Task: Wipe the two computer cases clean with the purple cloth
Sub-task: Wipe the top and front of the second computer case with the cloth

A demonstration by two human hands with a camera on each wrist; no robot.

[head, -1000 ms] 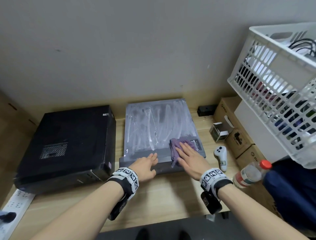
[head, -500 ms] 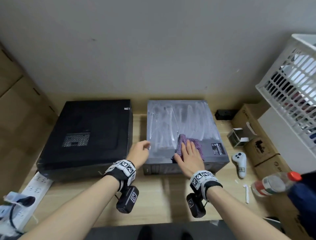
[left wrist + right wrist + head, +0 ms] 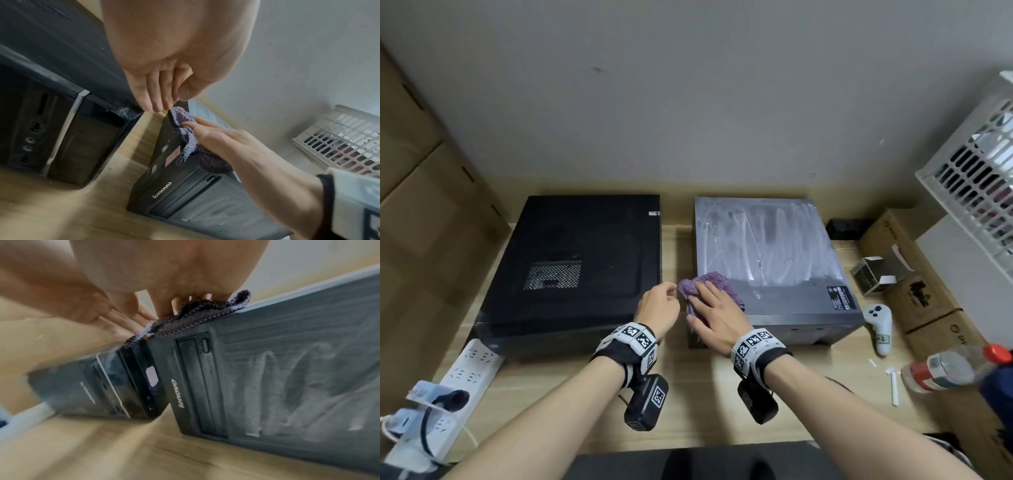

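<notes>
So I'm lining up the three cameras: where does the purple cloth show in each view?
Head: purple cloth sits centre, on the grey case's near-left corner, under the right hand.
Left wrist: cloth is centre, draped over the case edge.
Right wrist: cloth is upper centre, beneath the fingers.
Shared landmark: the grey case, whose lenovo front shows in both wrist views.

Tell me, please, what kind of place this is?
Probably an office storeroom or IT work corner. Two computer cases, a black one and a dusty grey one, lie on a wooden desk, with a power strip, cardboard boxes and a white plastic crate around.
</notes>
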